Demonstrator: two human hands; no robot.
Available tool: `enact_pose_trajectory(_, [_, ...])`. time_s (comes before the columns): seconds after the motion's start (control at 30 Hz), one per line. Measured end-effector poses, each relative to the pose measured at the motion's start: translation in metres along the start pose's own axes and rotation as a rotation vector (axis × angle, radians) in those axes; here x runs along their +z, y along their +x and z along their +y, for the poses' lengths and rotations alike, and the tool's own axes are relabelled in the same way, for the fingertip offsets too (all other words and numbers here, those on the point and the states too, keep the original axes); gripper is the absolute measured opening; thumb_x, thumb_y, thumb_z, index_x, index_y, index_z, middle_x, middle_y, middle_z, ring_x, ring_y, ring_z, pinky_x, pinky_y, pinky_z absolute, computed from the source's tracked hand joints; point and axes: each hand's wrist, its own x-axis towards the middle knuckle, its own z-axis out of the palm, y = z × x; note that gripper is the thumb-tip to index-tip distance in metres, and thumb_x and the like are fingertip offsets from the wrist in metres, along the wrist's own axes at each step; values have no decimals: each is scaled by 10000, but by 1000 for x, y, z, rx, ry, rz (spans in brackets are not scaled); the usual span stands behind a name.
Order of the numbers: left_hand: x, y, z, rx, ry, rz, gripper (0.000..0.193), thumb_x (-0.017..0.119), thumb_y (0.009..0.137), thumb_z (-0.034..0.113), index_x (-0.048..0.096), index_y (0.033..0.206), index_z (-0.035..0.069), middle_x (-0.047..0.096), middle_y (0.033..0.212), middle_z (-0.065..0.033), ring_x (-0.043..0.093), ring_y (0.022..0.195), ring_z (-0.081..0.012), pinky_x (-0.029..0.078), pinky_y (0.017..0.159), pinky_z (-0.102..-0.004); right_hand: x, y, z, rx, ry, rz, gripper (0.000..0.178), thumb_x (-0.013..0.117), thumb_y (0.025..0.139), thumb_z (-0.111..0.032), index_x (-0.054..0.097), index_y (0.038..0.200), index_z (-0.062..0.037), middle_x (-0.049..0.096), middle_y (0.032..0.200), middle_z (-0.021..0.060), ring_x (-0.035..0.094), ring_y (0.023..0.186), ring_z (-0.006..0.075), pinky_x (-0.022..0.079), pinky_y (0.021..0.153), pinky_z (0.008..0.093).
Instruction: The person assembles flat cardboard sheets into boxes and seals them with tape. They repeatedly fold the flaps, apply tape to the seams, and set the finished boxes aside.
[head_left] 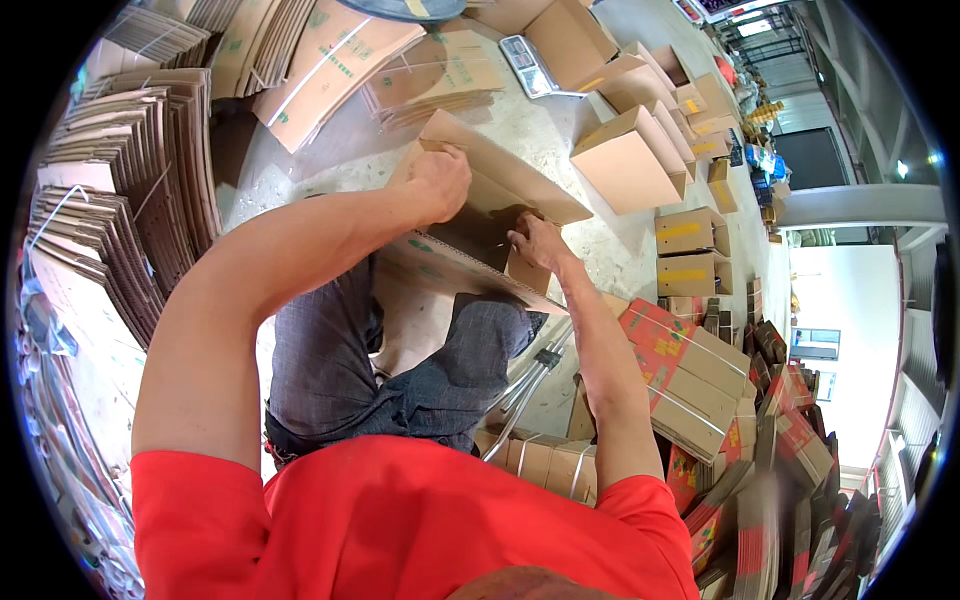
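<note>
Gripping carton [470, 215] flaps w/ both hands' fingers [520, 235].

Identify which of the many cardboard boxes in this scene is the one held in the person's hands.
The half-folded brown box over the knees: left hand grips its upper flap, right hand reaches inside. The other assembled boxes stand untouched.

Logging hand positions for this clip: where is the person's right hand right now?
In the head view, the right hand sits just right of centre, inside the open cardboard box on the floor, with the left hand gripping a flap.
</note>
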Motion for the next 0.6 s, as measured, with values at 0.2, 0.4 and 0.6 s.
enact_pose_trajectory(0.2, [7, 16, -42, 376, -299, -360, 791, 528, 938, 692, 764, 1093, -47, 734, 1135, -242, 668, 1158, -391, 521, 1008, -436, 13, -5, 24, 168, 555, -80, 277, 620, 1006, -92, 602, 1253, 32, 705, 998, 143, 720, 875, 234, 594, 783, 363])
enact_pose_trajectory(0.4, [-5, -38, -53, 692, -442, -431, 883, 538, 892, 774, 766, 1066, -60, 718, 1110, -297, 673, 1108, -426, 520, 953, -471, 17, -20, 16, 330, 1033, 57, 314, 598, 1053, -105, 528, 1319, 47, 694, 888, 117, 717, 799, 189, 604, 740, 321])
enact_pose_trajectory(0.6, [-6, -15, -63, 573, -686, -249, 620, 697, 858, 589, 711, 866, -31, 711, 850, -246, 689, 850, -430, 546, 755, -486, 3, -18, 16, 407, 1331, 164, 303, 604, 1047, -128, 536, 1280, 53, 674, 992, 135, 723, 901, 249, 619, 855, 365])
